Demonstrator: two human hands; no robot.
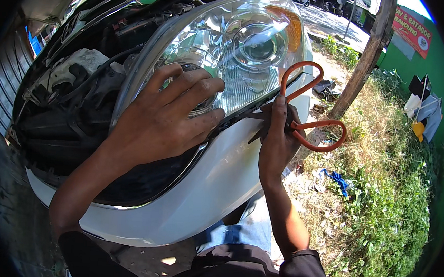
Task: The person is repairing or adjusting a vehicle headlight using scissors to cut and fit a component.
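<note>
A car headlight (256, 48) with a clear lens and an orange corner section fills the upper middle of the head view. Across its lower left part lies my left hand (167, 114), fingers spread and bent over the lens, holding nothing. My right hand (275, 150) grips a pair of scissors (313, 124) with orange-red looped handles, beside the lower right edge of the headlight. The handles point up and right; the dark blades point left, over the white bumper (219, 184). Part of the scissors' middle is hidden by my thumb and fingers.
The open engine bay (75, 102) with dark parts and hoses lies at left. A corrugated metal shutter (5, 77) stands beyond it. To the right are a wooden post (363, 66), grass and weeds (381, 211), a blue cloth (337, 181) and a green wall (417, 70).
</note>
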